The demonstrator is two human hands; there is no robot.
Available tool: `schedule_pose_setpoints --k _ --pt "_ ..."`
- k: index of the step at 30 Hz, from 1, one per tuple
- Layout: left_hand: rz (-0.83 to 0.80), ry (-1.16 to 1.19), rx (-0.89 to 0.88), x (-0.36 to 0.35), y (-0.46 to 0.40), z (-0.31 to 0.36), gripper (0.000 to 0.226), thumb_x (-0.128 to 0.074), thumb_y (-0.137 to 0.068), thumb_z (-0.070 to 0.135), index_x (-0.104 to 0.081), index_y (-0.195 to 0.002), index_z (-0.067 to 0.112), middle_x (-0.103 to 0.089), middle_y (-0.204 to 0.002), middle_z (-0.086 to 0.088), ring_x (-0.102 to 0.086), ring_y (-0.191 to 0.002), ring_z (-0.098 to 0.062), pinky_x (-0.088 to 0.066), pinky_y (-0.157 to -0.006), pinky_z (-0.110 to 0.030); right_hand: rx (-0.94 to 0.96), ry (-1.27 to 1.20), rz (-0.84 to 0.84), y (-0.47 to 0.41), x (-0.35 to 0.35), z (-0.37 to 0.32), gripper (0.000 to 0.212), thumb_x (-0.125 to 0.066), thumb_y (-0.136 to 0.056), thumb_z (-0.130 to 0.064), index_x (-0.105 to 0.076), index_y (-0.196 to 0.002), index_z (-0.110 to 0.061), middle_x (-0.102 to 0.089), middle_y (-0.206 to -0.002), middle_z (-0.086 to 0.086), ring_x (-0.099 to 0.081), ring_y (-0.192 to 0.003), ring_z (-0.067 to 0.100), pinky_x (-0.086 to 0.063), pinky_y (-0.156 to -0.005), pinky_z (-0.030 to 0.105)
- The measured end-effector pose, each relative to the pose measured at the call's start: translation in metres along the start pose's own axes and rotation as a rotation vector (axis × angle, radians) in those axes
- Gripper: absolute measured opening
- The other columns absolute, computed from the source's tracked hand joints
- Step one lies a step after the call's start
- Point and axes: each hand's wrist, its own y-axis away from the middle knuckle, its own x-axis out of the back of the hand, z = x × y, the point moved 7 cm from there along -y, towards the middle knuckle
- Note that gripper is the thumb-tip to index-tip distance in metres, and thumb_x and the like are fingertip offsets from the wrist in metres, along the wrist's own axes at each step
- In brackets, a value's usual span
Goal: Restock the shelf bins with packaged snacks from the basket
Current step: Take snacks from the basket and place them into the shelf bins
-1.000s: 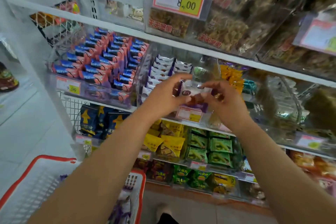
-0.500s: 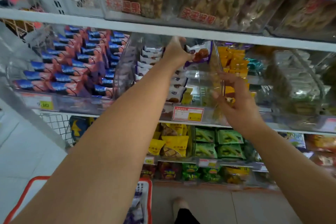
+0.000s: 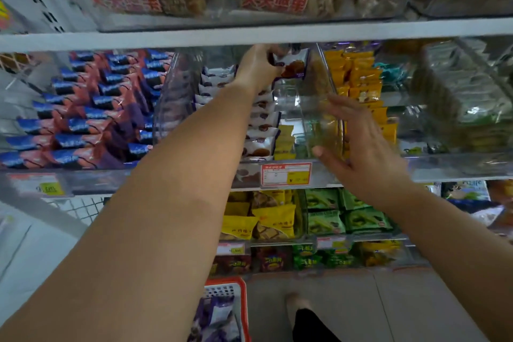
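2 bare hands reached into the clear plastic shelf bin (image 3: 302,108). Left hand (image 3: 258,69) pinched a white-and-purple snack packet (image 3: 294,66) high at the bin's back, above a row of matching packets (image 3: 261,130). Right hand (image 3: 361,153) lay against the bin's right wall, fingers spread apart, holding nothing.

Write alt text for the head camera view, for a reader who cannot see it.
A person's left hand holds a purple-and-white snack packet at the back of a clear shelf bin, above a row of matching packets. The right hand, fingers spread, rests at the bin's front right. A red basket sits below.
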Motion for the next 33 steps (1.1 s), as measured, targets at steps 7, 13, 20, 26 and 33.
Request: schedule_pose_setpoints --k 7,13,20,26,33 --pt "0.025 -0.231 -0.012 -0.003 -0.010 -0.006 0.017 -0.072 -0.086 0.027 -0.065 -0.100 0.033 -0.058 -0.095 0.008 -0.058 -0.091 -0.015 -0.043 -0.078 -0.027 0.041 0.050 0.021 -0.001 -0.003 -0.002 0.061 -0.046 -0.095 -0.052 -0.033 -0.144 -0.017 -0.030 -0.154 -0.002 -0.034 -0.140 0.016 -0.048 -0.089 0.034" --pt "0.011 -0.435 -0.017 -0.009 -0.014 -0.002 0.020 -0.065 -0.092 0.016 -0.070 -0.107 0.028 -0.069 -0.112 0.001 -0.063 -0.100 -0.020 -0.049 -0.085 -0.030 0.046 0.091 0.035 -0.001 -0.002 -0.005 0.061 -0.046 -0.096 -0.050 -0.037 -0.142 -0.013 -0.032 -0.152 -0.001 -0.038 -0.136 0.016 -0.043 -0.075 0.023" --pt "-0.063 -0.569 -0.029 -0.015 -0.013 0.000 0.021 -0.058 -0.097 0.026 -0.072 -0.112 0.027 -0.070 -0.114 0.000 -0.063 -0.101 -0.022 -0.049 -0.087 -0.034 0.045 0.097 0.027 -0.002 -0.003 -0.006 0.063 -0.045 -0.095 -0.052 -0.035 -0.143 -0.012 -0.031 -0.152 0.000 -0.039 -0.136 0.018 -0.047 -0.074 0.026" --pt "-0.056 -0.555 -0.036 -0.009 -0.009 0.002 0.041 -0.071 -0.087 0.039 -0.064 -0.125 0.025 -0.066 -0.122 0.000 -0.059 -0.113 -0.022 -0.045 -0.095 -0.035 0.018 0.138 0.021 -0.003 -0.003 -0.008 0.064 -0.043 -0.095 -0.055 -0.032 -0.143 -0.015 -0.030 -0.152 -0.002 -0.038 -0.135 0.015 -0.025 -0.066 0.003" --pt "-0.029 -0.672 0.011 -0.027 -0.006 0.018 0.027 -0.062 -0.089 0.020 -0.067 -0.115 0.024 -0.066 -0.114 -0.001 -0.059 -0.109 -0.024 -0.038 -0.092 -0.036 0.027 0.125 0.024 -0.002 -0.003 -0.008 0.063 -0.045 -0.095 -0.053 -0.031 -0.143 -0.015 -0.030 -0.153 -0.002 -0.039 -0.135 0.017 -0.028 -0.065 0.006"
